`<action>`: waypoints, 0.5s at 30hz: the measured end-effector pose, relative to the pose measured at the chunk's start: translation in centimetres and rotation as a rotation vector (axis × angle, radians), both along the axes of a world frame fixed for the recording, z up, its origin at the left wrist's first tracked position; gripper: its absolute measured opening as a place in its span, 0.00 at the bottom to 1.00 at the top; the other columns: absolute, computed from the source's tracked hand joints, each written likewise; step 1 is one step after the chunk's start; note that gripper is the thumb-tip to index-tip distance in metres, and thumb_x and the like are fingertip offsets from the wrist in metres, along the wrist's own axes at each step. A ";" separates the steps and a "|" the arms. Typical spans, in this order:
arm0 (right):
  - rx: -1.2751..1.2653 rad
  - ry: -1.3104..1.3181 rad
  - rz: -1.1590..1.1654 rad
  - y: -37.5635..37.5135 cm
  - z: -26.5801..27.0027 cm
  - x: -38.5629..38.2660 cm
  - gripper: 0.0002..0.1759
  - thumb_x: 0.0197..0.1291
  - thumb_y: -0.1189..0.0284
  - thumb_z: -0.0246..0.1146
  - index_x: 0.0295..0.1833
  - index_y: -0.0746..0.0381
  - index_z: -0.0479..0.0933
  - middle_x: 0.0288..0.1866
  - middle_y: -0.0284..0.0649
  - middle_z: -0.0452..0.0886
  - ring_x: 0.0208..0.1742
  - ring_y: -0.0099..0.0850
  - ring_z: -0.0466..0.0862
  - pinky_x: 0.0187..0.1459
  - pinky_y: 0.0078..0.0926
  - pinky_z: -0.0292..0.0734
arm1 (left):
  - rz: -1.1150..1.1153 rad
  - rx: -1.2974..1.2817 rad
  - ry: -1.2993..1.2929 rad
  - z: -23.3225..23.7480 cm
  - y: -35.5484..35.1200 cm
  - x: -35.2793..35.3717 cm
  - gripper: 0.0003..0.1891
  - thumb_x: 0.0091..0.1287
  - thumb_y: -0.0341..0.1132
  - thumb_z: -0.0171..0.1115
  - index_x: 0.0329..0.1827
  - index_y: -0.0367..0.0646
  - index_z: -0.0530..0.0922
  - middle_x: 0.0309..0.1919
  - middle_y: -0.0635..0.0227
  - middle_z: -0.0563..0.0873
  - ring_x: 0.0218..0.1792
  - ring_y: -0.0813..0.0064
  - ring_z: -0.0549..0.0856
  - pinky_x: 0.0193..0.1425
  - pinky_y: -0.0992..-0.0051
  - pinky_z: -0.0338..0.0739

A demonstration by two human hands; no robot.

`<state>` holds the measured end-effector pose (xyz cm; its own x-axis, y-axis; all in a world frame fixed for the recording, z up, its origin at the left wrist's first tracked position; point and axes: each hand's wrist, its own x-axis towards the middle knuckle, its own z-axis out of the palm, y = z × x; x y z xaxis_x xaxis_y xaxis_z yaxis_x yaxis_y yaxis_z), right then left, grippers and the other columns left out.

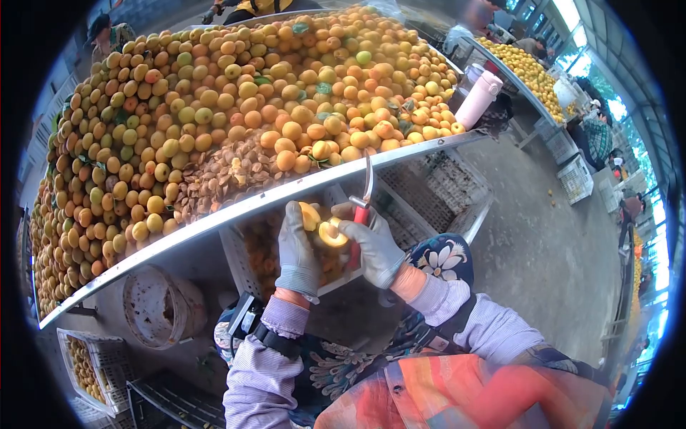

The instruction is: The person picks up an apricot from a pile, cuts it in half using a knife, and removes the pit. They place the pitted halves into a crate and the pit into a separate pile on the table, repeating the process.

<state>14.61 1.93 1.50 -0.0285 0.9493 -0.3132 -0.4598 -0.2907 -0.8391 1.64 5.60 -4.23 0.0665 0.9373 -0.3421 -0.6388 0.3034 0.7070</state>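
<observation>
My left hand (295, 249), in a pale work glove, is closed on an apricot half (309, 217). Facing it, my gloved right hand (374, 247) pinches another apricot half (332, 233), its hollow cut side showing, between thumb and fingers. That same hand also grips a red-handled curved knife (361, 213), whose blade points up and away from me. Below both hands is a white plastic crate (236, 259) with orange fruit pieces in it, partly hidden by my hands. Just beyond the table edge, a heap of brown apricot stones (229, 175) lies against the whole apricots (214, 100).
A metal-edged table (264, 194) slopes across in front of me. On its right end stands a pink bottle (480, 99). A dirty white bucket (161, 307) and a fruit crate (93, 372) are at lower left. Other people work farther off.
</observation>
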 end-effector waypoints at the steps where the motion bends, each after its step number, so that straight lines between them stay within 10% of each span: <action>1: 0.002 0.034 -0.023 0.1 -0.1 0.2 0.19 0.60 0.75 0.67 0.57 0.58 0.74 0.47 0.31 0.78 0.45 0.18 0.79 0.38 0.17 0.79 | -0.004 0.002 0.002 -0.5 0.3 -0.5 0.24 0.75 0.52 0.50 0.52 0.38 0.77 0.43 0.66 0.82 0.43 0.78 0.81 0.49 0.77 0.78; 3: 0.008 0.054 -0.014 0.3 0.3 0.9 0.19 0.60 0.75 0.67 0.57 0.58 0.74 0.47 0.31 0.78 0.45 0.18 0.79 0.39 0.17 0.79 | -0.035 0.348 0.601 -1.2 0.7 -1.5 0.20 0.74 0.45 0.54 0.55 0.37 0.77 0.46 0.64 0.82 0.47 0.76 0.81 0.54 0.77 0.77; 7: 0.085 -0.024 -0.059 1.0 0.2 0.8 0.17 0.62 0.74 0.66 0.56 0.60 0.74 0.48 0.31 0.77 0.45 0.16 0.78 0.41 0.15 0.77 | 0.107 0.634 0.914 -2.6 0.9 -1.7 0.22 0.71 0.37 0.58 0.64 0.34 0.73 0.56 0.60 0.80 0.55 0.75 0.79 0.61 0.77 0.72; 15: 0.246 -0.115 -0.038 2.3 -2.1 1.0 0.16 0.63 0.74 0.65 0.55 0.63 0.74 0.45 0.29 0.78 0.43 0.14 0.76 0.46 0.12 0.72 | -0.276 0.367 0.289 3.6 -1.1 0.0 0.28 0.66 0.24 0.61 0.69 0.34 0.66 0.61 0.62 0.76 0.59 0.75 0.76 0.63 0.77 0.72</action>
<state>15.63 4.19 -0.55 0.0314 0.9969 -0.0723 -0.3645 -0.0559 -0.9295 1.60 4.52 -0.62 0.2786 0.9597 -0.0367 -0.3342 0.1327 0.9331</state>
